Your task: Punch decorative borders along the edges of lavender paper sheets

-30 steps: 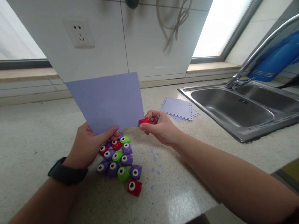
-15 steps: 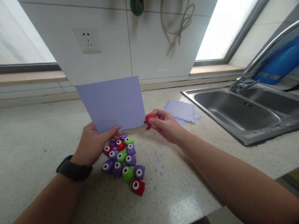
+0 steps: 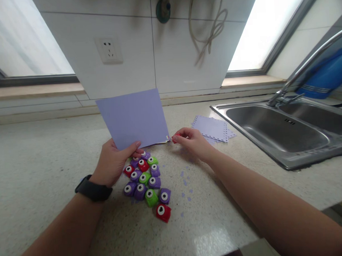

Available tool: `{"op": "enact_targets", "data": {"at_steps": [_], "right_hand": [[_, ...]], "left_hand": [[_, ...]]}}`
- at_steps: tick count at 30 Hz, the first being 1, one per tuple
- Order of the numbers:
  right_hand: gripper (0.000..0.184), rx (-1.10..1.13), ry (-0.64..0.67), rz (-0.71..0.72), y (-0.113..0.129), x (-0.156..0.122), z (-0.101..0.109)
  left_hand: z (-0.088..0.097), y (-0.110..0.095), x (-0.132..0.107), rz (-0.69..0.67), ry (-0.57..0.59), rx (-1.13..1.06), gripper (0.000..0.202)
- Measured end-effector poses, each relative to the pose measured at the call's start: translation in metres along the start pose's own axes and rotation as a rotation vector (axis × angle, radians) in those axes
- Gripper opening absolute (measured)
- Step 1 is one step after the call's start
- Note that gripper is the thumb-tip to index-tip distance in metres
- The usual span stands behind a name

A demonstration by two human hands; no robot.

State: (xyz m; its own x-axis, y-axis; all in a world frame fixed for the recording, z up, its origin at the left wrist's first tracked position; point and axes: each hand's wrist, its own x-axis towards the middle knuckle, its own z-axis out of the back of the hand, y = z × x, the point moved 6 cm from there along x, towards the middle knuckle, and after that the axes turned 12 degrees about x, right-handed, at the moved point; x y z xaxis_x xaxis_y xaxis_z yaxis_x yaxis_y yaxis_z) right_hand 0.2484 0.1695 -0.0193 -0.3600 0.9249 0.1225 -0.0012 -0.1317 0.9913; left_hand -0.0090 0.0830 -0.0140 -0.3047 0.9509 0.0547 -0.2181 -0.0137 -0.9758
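Observation:
My left hand (image 3: 113, 163) pinches the bottom edge of a lilac paper sheet (image 3: 133, 118) and holds it upright over the counter. My right hand (image 3: 190, 142) is closed round a small red punch (image 3: 176, 135) right at the sheet's lower right corner. Below the sheet lies a heap of several small red, green and purple punches (image 3: 146, 178), with one red heart punch (image 3: 163, 213) nearest me. Tiny lilac paper bits (image 3: 185, 184) are scattered beside the heap. A black watch (image 3: 93, 190) sits on my left wrist.
A stack of lilac sheets with punched edges (image 3: 212, 127) lies right of my hand. A steel sink (image 3: 281, 134) with a tap (image 3: 304, 67) fills the right. A wall socket (image 3: 109, 50) and a hanging cord (image 3: 210, 28) are on the tiled wall behind.
The view has tilted down and both hands have drifted right. The right hand with the red punch has dropped lower at the sheet's corner, and the punch is now mostly hidden by its fingers.

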Motion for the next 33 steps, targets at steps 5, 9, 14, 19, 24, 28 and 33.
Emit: {"op": "enact_targets", "data": {"at_steps": [5,9,14,19,24,28,33], "right_hand": [[0.029,-0.454,0.065,0.055,0.011,-0.005,-0.002],[0.023,-0.729,0.245,0.162,0.02,-0.012,-0.015],[0.027,-0.815,0.361,0.223,0.019,-0.018,-0.023],[0.024,-0.826,0.369,0.233,0.018,-0.017,-0.023],[0.017,-0.813,0.331,0.255,0.02,-0.016,-0.022],[0.009,-0.726,0.253,0.31,0.023,-0.016,-0.02],[0.004,-0.623,0.305,0.424,0.031,-0.023,-0.03]], "left_hand": [[-0.001,0.001,0.001,-0.005,-0.007,-0.047,0.042],[0.0,0.002,0.001,-0.009,-0.031,-0.086,0.04],[0.002,0.003,0.003,-0.041,-0.039,-0.103,0.041],[0.0,0.007,0.005,-0.058,-0.04,-0.104,0.041],[-0.003,0.007,0.004,-0.044,-0.036,-0.086,0.045],[-0.004,0.006,0.004,-0.038,-0.049,-0.088,0.047],[-0.004,0.011,0.005,-0.042,-0.043,-0.087,0.047]]}}
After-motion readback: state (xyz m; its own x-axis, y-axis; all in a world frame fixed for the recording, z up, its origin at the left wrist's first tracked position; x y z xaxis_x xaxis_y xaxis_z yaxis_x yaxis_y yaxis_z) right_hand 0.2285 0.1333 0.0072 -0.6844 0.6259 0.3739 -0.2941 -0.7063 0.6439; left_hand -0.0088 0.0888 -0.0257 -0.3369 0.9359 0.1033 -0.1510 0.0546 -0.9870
